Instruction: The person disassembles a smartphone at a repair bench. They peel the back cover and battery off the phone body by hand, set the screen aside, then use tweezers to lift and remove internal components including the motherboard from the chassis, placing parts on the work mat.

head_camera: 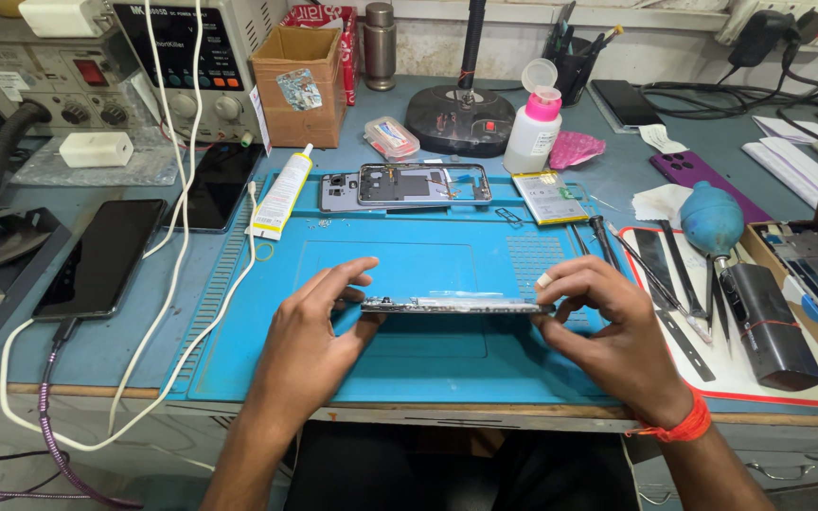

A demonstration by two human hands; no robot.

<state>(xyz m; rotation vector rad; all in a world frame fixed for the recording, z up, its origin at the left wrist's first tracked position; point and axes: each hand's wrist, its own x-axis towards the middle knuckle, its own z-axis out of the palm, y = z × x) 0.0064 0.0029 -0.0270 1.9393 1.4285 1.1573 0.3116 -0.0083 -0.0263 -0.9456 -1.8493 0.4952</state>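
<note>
A thin phone panel (452, 305), seen edge-on, is held level just above the blue work mat (390, 255). The left hand (319, 326) pinches its left end, thumb under and fingers over; the right hand (608, 326) clamps its right end. Beyond the grip lie a phone frame (407, 185) and a glue tube (282, 194); tweezers (660, 279) lie right of it.

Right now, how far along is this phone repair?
Done: phone frame lies stripped on the blue mat, battery out beside it. In hand: left hand and right hand hold a thin phone panel edge-on. Left: glue tube lies unused; parts remain unassembled.
</note>
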